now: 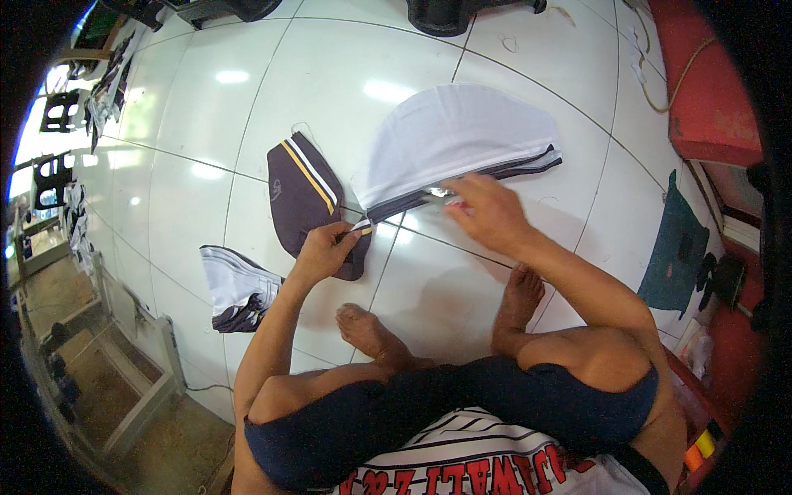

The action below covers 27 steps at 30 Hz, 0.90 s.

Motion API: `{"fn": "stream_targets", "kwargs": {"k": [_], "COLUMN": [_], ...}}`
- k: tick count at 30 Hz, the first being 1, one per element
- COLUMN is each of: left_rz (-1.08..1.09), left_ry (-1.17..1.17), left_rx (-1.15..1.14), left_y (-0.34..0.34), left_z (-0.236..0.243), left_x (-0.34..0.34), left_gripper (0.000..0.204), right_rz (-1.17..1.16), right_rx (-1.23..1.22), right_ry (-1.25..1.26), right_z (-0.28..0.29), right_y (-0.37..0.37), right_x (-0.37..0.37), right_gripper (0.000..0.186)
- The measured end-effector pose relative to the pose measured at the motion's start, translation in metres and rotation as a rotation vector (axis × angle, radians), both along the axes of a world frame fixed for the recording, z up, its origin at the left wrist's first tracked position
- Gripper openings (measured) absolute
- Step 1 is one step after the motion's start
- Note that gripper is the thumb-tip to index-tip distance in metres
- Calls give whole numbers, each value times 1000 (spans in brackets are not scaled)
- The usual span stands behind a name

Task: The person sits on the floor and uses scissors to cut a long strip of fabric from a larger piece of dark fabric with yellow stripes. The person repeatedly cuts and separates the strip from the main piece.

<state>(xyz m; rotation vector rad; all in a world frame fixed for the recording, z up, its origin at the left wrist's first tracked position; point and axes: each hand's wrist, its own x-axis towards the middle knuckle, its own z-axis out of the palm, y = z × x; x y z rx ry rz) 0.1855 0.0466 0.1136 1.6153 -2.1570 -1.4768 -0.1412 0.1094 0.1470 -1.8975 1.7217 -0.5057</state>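
Observation:
My left hand [327, 247] pinches the striped end of a dark and white strip at the left corner of a stack of white fabric pieces [462, 132]. The stack is curved at the top, with dark bands along its lower edge. Beneath and beside that hand lies a dark grey fabric piece [301, 186] with white and yellow stripes. My right hand [491, 214] is closed around small thread snips [437, 193], partly hidden by the fingers, their silvery end pointing left close to the dark bands. Another white and dark fabric bundle [239, 285] rests left of my left forearm.
White floor tiles [198, 124] surround my bare feet. At the left stands a grey metal frame [140, 396]. Black furniture bases [441, 16] are at the far edge. To the right, a dark green cloth [672, 247] lies by a red structure [714, 91].

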Motion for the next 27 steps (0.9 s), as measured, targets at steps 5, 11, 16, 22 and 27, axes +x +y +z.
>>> {"fn": "stream_targets", "kwargs": {"k": [5,11,16,22,27], "left_rz": [31,2,-37,-47,-358], "left_ry": [25,111,95,205,127], "left_rx": [3,-100,-181,-113,-481], "left_y": [4,6,2,5,-5], "left_z": [8,17,26,57,93], "left_x": [-5,-12,-15,-33,-43], "left_gripper": [25,22,18,28,29], "right_rz": [243,309,179,50,121], "right_rx": [96,90,201,208,411], "right_ry": [107,186,-46,-553,-502], "right_z": [-2,-11,-9,15,61], "right_y": [-12,-25,-27,-23,-28], "right_x": [55,82,83,81,56], "right_gripper": [28,24,28,44,31]}}
